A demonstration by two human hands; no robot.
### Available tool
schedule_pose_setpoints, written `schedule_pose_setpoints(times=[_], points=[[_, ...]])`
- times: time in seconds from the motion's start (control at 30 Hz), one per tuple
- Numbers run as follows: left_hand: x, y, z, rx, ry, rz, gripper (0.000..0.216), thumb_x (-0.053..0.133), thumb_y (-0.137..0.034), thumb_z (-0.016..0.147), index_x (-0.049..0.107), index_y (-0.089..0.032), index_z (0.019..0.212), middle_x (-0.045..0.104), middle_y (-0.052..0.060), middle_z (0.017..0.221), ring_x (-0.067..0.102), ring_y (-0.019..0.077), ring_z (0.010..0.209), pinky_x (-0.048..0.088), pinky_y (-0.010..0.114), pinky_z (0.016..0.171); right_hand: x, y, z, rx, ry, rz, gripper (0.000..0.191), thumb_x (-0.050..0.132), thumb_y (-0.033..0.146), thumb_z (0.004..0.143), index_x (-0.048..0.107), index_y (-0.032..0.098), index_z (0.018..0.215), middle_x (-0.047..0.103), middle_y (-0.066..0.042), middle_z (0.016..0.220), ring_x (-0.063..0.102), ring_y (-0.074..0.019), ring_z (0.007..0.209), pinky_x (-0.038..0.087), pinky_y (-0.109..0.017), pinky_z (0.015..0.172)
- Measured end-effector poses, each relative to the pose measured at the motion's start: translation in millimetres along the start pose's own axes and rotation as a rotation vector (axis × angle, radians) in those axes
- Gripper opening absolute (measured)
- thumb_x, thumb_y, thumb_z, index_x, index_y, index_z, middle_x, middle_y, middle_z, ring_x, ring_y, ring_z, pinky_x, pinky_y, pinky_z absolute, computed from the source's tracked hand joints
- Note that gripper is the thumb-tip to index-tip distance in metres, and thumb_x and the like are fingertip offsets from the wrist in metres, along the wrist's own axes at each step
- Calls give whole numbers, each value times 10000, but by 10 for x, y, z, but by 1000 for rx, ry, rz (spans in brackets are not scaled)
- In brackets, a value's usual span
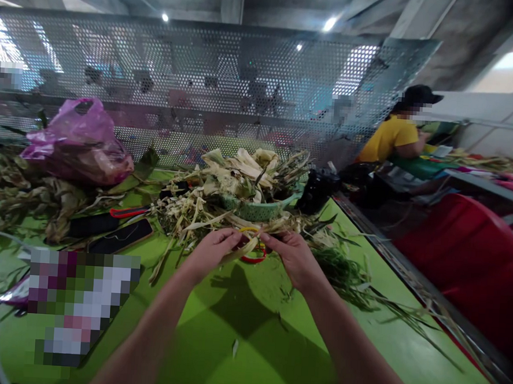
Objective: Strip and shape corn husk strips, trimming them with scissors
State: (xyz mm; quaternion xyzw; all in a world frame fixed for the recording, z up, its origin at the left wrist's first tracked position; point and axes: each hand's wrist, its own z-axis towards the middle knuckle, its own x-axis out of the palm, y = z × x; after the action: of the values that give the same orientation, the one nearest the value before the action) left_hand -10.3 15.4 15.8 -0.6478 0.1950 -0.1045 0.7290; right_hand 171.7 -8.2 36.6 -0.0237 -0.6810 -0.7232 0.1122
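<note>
My left hand (pixel 218 250) and my right hand (pixel 291 255) are raised over the green table, fingers pinched on a pale dried husk strip (pixel 248 247) stretched between them. Just behind the strip lies something with red and yellow rings (pixel 255 258), possibly scissor handles or tape; I cannot tell which. Beyond my hands stands a green plastic basket (pixel 259 211) heaped with dried husks (pixel 244 177). Loose pale strips (pixel 189 217) spill around its left side. A bundle of thin green grass-like strands (pixel 342 272) lies to the right of my right hand.
A purple plastic bag (pixel 79 146) sits at the back left among dried leaves (pixel 8 194). Near it lie a red-edged tool (pixel 129 211) and a dark phone-like slab (pixel 121 237). A perforated metal screen (pixel 193 84) stands behind. At right are a red chair (pixel 462 239) and a person in yellow (pixel 392 139).
</note>
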Motion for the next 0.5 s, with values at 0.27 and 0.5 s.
schedule_pose_setpoints(times=[0.27, 0.5], points=[[121, -104, -78, 315, -103, 255, 310, 650, -236, 743, 559, -189, 1035, 628, 49, 945, 579, 167, 868, 454, 292, 796, -14, -48, 4, -28, -73, -140, 173, 729, 339, 679, 725, 191, 767, 682, -12, 708, 572, -159, 653, 447, -297, 669], [277, -60, -109, 486, -207, 652, 270, 533, -67, 726, 552, -196, 963, 619, 46, 940, 572, 168, 842, 439, 284, 740, -12, -105, 17, 16, -110, -291, 253, 667, 380, 697, 644, 156, 583, 514, 21, 503, 357, -89, 480, 266, -233, 463]])
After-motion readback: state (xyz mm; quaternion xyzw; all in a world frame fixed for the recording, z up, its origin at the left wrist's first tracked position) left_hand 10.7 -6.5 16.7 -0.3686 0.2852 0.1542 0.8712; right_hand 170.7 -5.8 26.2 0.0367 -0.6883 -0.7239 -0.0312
